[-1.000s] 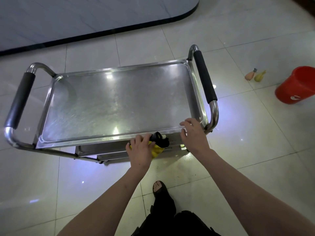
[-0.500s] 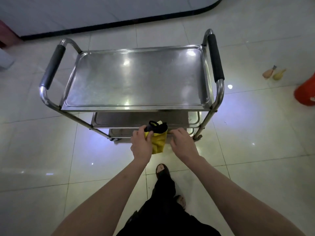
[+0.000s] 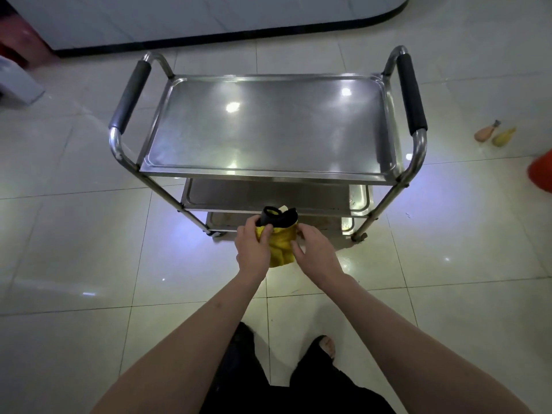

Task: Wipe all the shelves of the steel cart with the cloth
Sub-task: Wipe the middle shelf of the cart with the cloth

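The left hand (image 3: pixel 253 251) grips the cloth (image 3: pixel 280 239) (yellow, with a black part on top), fingers curled round it. The right hand (image 3: pixel 317 254) pinches its other edge. The cart (image 3: pixel 270 170) stands just beyond both hands.

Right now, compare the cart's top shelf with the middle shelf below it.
The top shelf is fully in view and catches bright light spots; the middle shelf shows only a shaded front strip beneath it. The top shelf looks clean, while the middle shelf has specks near its right end. Both are rimmed steel trays, and neither is touched by the hands holding the cloth.
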Available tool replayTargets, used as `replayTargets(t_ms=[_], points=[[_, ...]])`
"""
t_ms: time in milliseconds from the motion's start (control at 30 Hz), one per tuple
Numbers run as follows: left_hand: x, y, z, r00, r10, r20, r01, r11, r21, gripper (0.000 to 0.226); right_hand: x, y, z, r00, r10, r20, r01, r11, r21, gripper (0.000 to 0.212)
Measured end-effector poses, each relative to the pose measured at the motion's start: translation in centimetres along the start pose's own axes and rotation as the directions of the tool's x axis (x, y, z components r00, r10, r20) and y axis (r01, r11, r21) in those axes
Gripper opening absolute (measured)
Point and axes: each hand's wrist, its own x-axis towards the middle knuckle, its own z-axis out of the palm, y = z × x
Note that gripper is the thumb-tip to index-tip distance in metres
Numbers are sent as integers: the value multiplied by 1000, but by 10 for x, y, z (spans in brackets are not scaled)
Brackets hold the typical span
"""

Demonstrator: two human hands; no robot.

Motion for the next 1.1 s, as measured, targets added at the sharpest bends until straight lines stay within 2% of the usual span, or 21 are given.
replayTargets(t_ms=[133,333,533,700,800,900,1100], points=[[21,-23,-37,999,-29,30,30,998,-61,28,11,-37,43,998,52,17,-53,997,55,45],[83,-76,-113,996,-41,76,50,991,-125,25,38,-114,122,991,130,-37,-116,959,257,49],[137,-119,-178,987,-80,140,106,977,-185,20,75,-179,186,970,234,-63,-184,880,438,35],[162,-154,-196,970,-122,211,168,963,-213,37,89,-193,220,965,251,-71,-200,886,418,37],[173,-170,-192,954,-188,234,236,951,-199,46,103,-189,229,950,306,-59,-261,885,385,33],[185,-188,-181,950,-194,246,244,950,-195,40,122,-176,239,952,301,-57,-263,898,353,28],[210,-230,-137,922,-284,262,353,896,-271,43,162,-124,278,967,233,-100,-200,944,264,21]])
